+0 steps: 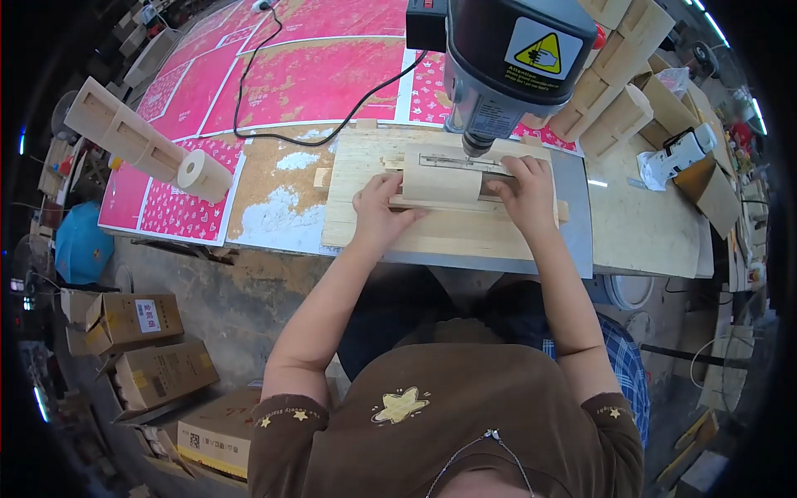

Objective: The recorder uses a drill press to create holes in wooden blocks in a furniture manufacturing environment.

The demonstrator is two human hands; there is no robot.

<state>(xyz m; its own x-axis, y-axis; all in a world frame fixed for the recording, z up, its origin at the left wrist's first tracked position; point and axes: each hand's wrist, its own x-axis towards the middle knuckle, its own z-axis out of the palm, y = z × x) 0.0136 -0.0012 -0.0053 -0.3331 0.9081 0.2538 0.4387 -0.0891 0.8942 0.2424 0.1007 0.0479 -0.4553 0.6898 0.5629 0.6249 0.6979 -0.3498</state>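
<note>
A pale wooden cylinder [440, 184] lies sideways on a flat wooden board [448, 228], below the chuck [479, 143] of a drill press [510, 58]. My left hand [382, 212] grips its left end, thumb along the near side and fingers over the far side. At the other end my right hand [525, 195] curls its fingers and thumb around the cylinder's right part, near a dark recess. A slotted strip [448, 162] runs just behind the cylinder. Whether the drill bit touches the wood cannot be made out.
Hollowed wooden cylinders [124, 133] stand at the left, one short piece with a round hole [205, 176] beside them. More wooden pieces [614, 116] stand right of the press. A black cable [332, 133] crosses the pink table covering [324, 83]. Cardboard boxes [166, 373] sit on the floor, left.
</note>
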